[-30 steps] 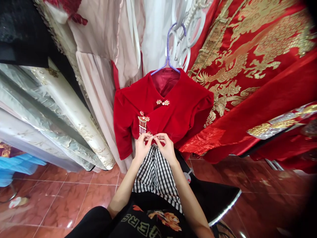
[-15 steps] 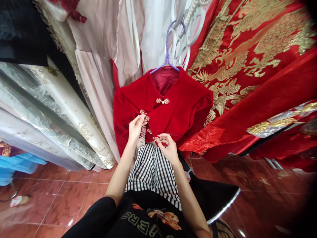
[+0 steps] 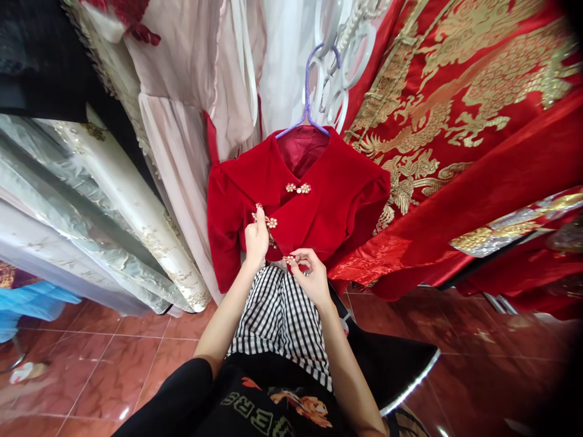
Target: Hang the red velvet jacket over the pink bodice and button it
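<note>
A red velvet jacket (image 3: 310,224) with a wide collar hangs in front of me on a purple hanger (image 3: 306,103). A gold flower clasp (image 3: 298,189) joins its collar at the neck. My left hand (image 3: 257,240) grips the jacket's front edge beside another flower clasp (image 3: 271,223), thumb pointing up; its other fingers are mostly hidden. Lower down, my right hand (image 3: 312,276) pinches the bottom flower clasp (image 3: 288,260) at the jacket's lower corner between thumb and fingertips.
A pale pink dress (image 3: 173,127) and whitish gowns (image 3: 132,194) hang on the left. Red garments with gold embroidery (image 3: 437,121) fill the right. White ring-shaped metalwork (image 3: 337,91) bears the hanger. Below lies a red tiled floor (image 3: 118,364); black-and-white checked cloth (image 3: 282,321) covers my lap.
My left hand has dropped slightly and turned, its thumb now upright. The beaded tassel beneath it is largely covered now. My right hand stays on the bottom clasp, slightly lower.
</note>
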Action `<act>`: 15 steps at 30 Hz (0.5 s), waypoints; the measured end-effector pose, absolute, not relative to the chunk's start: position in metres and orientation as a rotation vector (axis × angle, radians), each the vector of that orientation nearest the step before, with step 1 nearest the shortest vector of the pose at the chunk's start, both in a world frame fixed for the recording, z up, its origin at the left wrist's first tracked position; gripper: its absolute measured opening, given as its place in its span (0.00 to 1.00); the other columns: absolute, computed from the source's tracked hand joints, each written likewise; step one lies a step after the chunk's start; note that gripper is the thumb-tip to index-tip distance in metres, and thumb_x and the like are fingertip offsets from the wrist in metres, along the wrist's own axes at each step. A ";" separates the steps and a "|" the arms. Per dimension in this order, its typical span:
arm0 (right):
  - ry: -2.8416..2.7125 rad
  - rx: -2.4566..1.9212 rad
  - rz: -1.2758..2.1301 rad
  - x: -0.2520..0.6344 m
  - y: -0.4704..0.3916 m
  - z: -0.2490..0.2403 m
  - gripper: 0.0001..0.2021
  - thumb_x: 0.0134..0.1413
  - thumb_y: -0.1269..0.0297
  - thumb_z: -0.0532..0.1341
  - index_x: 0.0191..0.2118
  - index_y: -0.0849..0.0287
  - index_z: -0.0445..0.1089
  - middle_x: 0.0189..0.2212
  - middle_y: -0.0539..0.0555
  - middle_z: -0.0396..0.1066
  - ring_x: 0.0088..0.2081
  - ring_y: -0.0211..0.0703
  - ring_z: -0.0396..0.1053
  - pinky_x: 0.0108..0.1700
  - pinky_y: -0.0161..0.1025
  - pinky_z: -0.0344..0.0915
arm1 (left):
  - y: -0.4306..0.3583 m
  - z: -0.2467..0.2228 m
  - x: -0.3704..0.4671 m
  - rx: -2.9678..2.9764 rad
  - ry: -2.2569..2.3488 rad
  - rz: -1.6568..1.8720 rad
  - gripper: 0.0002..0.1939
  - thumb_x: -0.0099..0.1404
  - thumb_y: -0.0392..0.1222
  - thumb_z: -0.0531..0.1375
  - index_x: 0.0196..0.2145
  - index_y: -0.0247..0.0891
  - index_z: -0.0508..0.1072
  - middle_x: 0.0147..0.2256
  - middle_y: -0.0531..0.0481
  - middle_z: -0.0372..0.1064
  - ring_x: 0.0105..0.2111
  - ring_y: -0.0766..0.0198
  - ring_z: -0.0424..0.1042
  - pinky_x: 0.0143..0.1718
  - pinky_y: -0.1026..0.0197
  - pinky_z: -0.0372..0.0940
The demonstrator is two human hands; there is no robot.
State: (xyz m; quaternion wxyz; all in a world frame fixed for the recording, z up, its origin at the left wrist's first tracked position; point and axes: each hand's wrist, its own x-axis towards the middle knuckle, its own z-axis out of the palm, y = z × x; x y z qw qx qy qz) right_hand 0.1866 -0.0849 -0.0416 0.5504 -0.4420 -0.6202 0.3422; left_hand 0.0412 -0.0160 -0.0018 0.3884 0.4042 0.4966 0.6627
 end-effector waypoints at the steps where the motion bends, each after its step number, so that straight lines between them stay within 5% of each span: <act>1: -1.456 -1.048 0.804 0.188 -0.085 -0.042 0.07 0.56 0.62 0.62 0.41 0.56 0.70 0.33 0.51 0.71 0.36 0.39 0.72 0.42 0.38 0.73 | -0.020 0.003 0.042 1.158 1.364 1.736 0.32 0.64 0.68 0.55 0.15 0.40 0.61 0.16 0.54 0.54 0.19 0.68 0.56 0.24 0.63 0.55; 4: -1.428 -1.055 0.806 0.194 -0.087 -0.043 0.07 0.55 0.63 0.62 0.40 0.55 0.71 0.32 0.51 0.70 0.35 0.39 0.72 0.41 0.38 0.73 | -0.024 0.029 0.043 1.673 1.519 1.898 0.26 0.66 0.59 0.59 0.18 0.40 0.67 0.17 0.54 0.57 0.23 0.66 0.58 0.31 0.62 0.59; 7: -1.422 -1.054 0.809 0.197 -0.088 -0.044 0.07 0.55 0.62 0.63 0.40 0.55 0.71 0.32 0.51 0.71 0.36 0.39 0.72 0.41 0.38 0.73 | -0.010 0.062 0.045 2.177 1.451 1.829 0.13 0.67 0.52 0.60 0.33 0.40 0.76 0.34 0.46 0.73 0.40 0.58 0.68 0.48 0.55 0.62; 10: -1.426 -1.046 0.813 0.199 -0.089 -0.042 0.07 0.55 0.62 0.63 0.41 0.55 0.71 0.32 0.51 0.71 0.35 0.39 0.72 0.41 0.38 0.73 | 0.012 0.081 0.045 2.535 1.412 1.607 0.10 0.67 0.47 0.61 0.42 0.41 0.77 0.54 0.40 0.68 0.55 0.48 0.63 0.60 0.43 0.54; 15: -1.426 -1.031 0.828 0.199 -0.090 -0.040 0.07 0.56 0.63 0.63 0.41 0.55 0.71 0.33 0.51 0.71 0.35 0.39 0.72 0.41 0.38 0.73 | 0.032 0.079 0.041 2.723 1.385 1.379 0.09 0.69 0.43 0.57 0.42 0.43 0.76 0.58 0.41 0.65 0.58 0.46 0.60 0.61 0.37 0.49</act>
